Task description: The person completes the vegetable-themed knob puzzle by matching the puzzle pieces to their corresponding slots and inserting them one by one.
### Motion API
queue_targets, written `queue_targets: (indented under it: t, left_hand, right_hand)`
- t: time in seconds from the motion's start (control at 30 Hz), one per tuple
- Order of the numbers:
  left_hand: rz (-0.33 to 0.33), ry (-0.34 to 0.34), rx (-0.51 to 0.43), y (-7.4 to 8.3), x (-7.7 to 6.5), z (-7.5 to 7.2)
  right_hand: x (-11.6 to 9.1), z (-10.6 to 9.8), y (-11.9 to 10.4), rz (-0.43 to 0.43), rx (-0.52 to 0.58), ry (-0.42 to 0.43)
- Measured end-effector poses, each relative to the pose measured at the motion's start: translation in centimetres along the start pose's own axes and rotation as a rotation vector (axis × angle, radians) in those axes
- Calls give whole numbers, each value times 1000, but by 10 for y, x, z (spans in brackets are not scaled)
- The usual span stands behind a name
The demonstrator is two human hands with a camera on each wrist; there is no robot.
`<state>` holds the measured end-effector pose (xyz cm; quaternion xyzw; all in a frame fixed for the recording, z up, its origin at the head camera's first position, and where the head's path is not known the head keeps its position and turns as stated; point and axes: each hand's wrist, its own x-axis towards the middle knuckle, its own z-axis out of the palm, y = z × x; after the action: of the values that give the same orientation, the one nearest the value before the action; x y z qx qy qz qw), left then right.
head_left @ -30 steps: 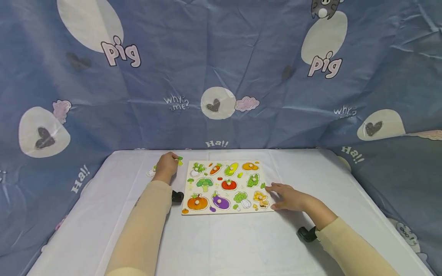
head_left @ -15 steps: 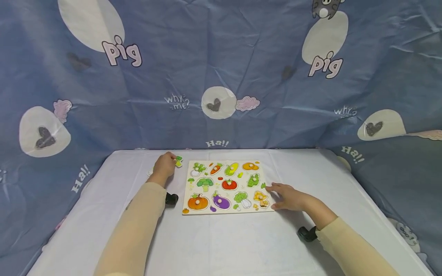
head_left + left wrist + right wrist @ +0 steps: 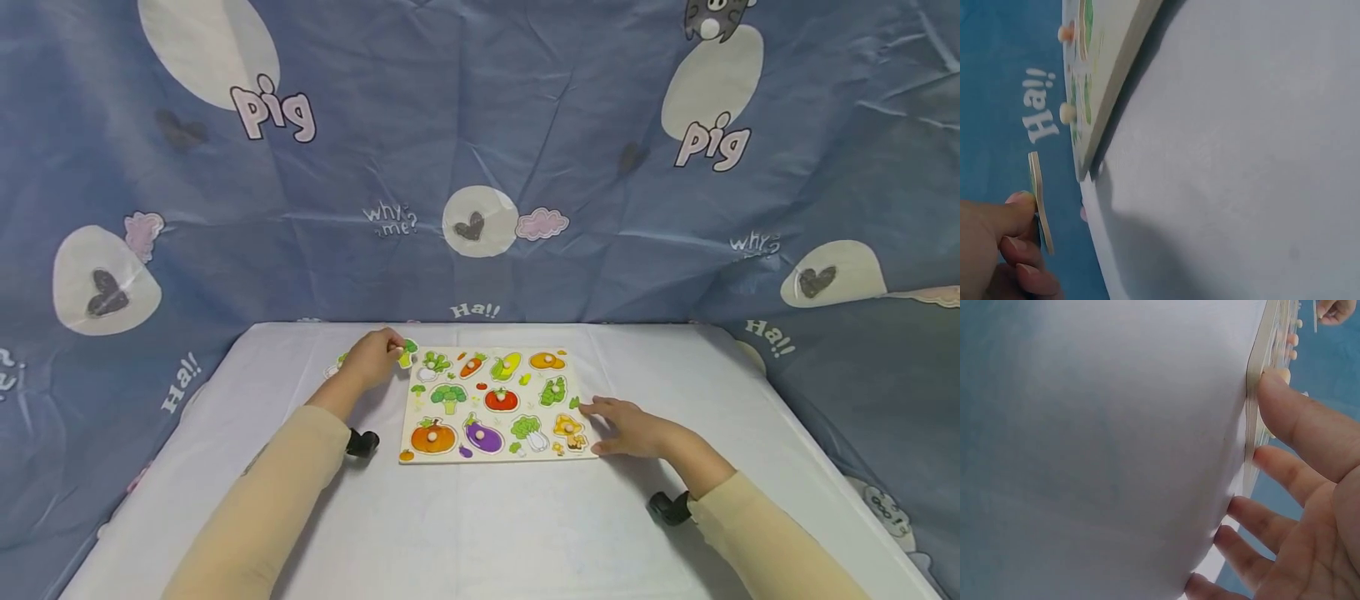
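My left hand point(image 3: 369, 360) pinches a broccoli puzzle piece point(image 3: 407, 353) by thumb and fingers. In the left wrist view the thin wooden piece point(image 3: 1040, 203) is seen edge-on, raised above the table and beside the board's corner. The vegetable puzzle board point(image 3: 480, 454) lies flat, with a printed broccoli point(image 3: 448, 398) that shows no knob. My right hand point(image 3: 626, 427) rests at the board's right edge, fingers spread; in the right wrist view its thumb point(image 3: 1285, 403) touches the board edge.
A green and white puzzle piece point(image 3: 334, 367) lies on the white tablecloth point(image 3: 525, 533), partly behind my left hand. Knobbed pieces such as the tomato point(image 3: 501, 401) and eggplant point(image 3: 483, 437) sit in the board. A blue patterned cloth point(image 3: 480, 125) hangs behind the table.
My left hand has moved right with the broccoli piece, from the tablecloth to the board's upper left corner. My right hand has stayed at the board's edge.
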<state>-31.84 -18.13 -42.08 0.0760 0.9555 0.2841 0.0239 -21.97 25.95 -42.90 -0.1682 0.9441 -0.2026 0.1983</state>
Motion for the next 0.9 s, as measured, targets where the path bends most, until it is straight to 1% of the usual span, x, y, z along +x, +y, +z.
queue_targets:
  t: [0.17, 0.33, 0.53, 0.77, 0.87, 0.9]
  left_hand:
    - [48, -30, -6, 8, -9, 0]
    - [76, -48, -32, 18, -18, 2]
    - [109, -67, -39, 28, -27, 5]
    - [157, -115, -64, 36, -33, 15]
    - [164, -144, -71, 41, -34, 20]
    - [158, -155, -74, 42, -34, 22]
  right_hand:
    - [0, -1, 0, -3, -5, -1]
    - [-1, -2, -1, -8, -16, 0]
    - [-1, -3, -1, -9, -11, -4]
    - [0, -3, 0, -21, -25, -3]
    - [0, -3, 0, -13, -18, -2]
    - [1, -3, -1, -11, -17, -2]
